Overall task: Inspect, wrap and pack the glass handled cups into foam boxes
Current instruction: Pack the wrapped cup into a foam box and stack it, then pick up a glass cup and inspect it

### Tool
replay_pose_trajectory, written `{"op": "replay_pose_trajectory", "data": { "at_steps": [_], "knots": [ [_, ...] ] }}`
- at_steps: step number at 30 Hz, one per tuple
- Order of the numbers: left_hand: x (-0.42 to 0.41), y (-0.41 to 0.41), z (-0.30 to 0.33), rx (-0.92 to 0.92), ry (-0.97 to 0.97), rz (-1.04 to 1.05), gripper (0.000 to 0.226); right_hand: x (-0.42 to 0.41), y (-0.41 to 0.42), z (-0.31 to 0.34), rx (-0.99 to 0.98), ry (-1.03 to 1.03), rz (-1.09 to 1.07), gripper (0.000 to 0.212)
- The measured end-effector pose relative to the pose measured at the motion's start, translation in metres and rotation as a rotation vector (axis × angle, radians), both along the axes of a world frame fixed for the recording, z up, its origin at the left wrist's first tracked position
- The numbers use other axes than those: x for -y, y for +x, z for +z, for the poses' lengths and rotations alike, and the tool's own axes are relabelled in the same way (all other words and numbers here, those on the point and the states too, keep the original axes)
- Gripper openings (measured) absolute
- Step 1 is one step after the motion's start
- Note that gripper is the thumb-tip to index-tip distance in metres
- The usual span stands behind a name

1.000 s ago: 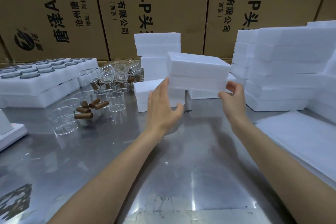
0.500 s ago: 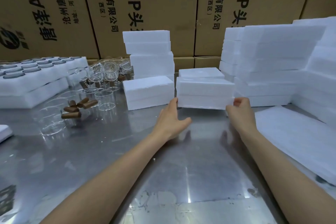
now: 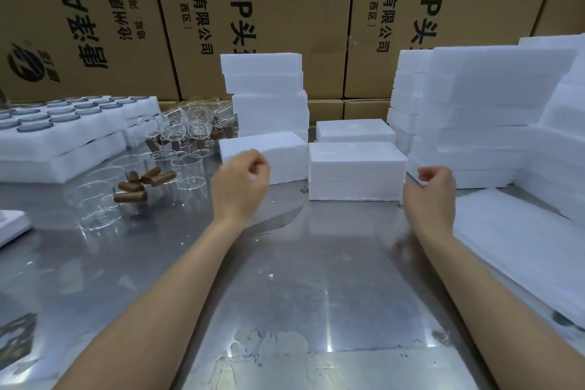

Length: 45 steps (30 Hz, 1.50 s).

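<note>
**Foam box down, both hands free, next cup not yet picked**

A closed foam box (image 3: 357, 171) sat on the steel worktop (image 3: 285, 294) toward its far edge, about midway along, with a second closed box (image 3: 262, 157) just to its left and a third (image 3: 354, 130) close behind. Both hands hung in the air on the near side of these boxes, touching nothing. The left hand (image 3: 239, 187) was in front of the second box with its fingers loosely curled round nothing; the right hand (image 3: 432, 191) was off the right end of the front box, fingers likewise curled and empty.

The glass handled cups (image 3: 152, 174), clear with brown handles, were gathered toward the far left of the worktop, some lying over, more crowded behind them near the far edge. Foam trays (image 3: 63, 142) with round pockets lay at the far left corner, and white wrapping sheets (image 3: 522, 250) were stacked along the right edge below tall stacks of foam boxes (image 3: 474, 111).

Judging from this, one box was finished and placed, and the work stood between cycles. The next move would likely call for a reach left to lift one cup by its body or handle without knocking its neighbours, then a sheet from the right.
</note>
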<state>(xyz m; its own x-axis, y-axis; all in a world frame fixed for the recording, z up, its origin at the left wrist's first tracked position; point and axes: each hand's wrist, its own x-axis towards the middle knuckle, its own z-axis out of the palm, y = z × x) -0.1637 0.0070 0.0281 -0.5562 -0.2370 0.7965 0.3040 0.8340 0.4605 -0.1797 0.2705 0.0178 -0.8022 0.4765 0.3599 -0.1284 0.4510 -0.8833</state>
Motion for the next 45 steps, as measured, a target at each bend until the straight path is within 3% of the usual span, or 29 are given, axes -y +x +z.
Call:
{"op": "replay_pose_trajectory", "data": {
  "at_steps": [2, 3, 6, 8, 13, 21, 25, 33, 36, 39, 43, 45],
  "knots": [
    [0.023, 0.0, 0.0, -0.11, -0.072, 0.139, 0.016, 0.002, 0.002, 0.001, -0.106, 0.007, -0.02, 0.026],
    [0.035, -0.003, -0.004, -0.055, -0.108, 0.232, 0.024, 0.004, 0.002, 0.001, -0.129, 0.02, -0.013, 0.023],
    [0.058, -0.011, -0.019, 0.366, -0.118, 0.44, 0.06, 0.01, 0.003, -0.002, -0.135, 0.063, 0.037, 0.022],
    [0.061, -0.017, -0.025, 0.541, -0.106, 0.476, 0.074, 0.013, 0.004, -0.005, -0.135, 0.088, 0.068, 0.022],
    [0.06, -0.03, -0.028, 0.611, -0.275, 0.571, 0.065, 0.015, 0.005, -0.007, -0.124, 0.112, 0.089, 0.023],
    [0.062, -0.024, -0.025, 0.471, -0.233, 0.659, 0.029, 0.015, 0.004, -0.008, -0.1, 0.139, 0.115, 0.024],
    [0.064, -0.014, -0.024, 0.412, -0.138, 0.639, 0.026, 0.015, 0.005, -0.008, -0.098, 0.141, 0.121, 0.023],
    [0.055, 0.012, -0.015, 0.096, 0.25, 0.594, 0.018, 0.019, 0.008, -0.004, -0.148, 0.124, 0.123, 0.023],
    [0.038, 0.017, -0.004, -0.069, 0.175, 0.462, 0.018, 0.02, 0.011, -0.002, -0.203, 0.105, 0.143, 0.023],
    [0.011, 0.022, 0.006, -0.194, 0.021, 0.199, 0.019, 0.02, 0.013, 0.001, -0.215, 0.064, 0.173, 0.022],
    [-0.028, 0.028, 0.011, -0.374, -0.304, -0.135, 0.021, 0.023, 0.015, 0.005, -0.223, -0.053, 0.305, 0.008],
    [-0.046, 0.031, 0.009, -0.437, -0.466, -0.229, 0.02, 0.025, 0.017, 0.008, -0.218, -0.161, 0.387, 0.02]
  ]
}}
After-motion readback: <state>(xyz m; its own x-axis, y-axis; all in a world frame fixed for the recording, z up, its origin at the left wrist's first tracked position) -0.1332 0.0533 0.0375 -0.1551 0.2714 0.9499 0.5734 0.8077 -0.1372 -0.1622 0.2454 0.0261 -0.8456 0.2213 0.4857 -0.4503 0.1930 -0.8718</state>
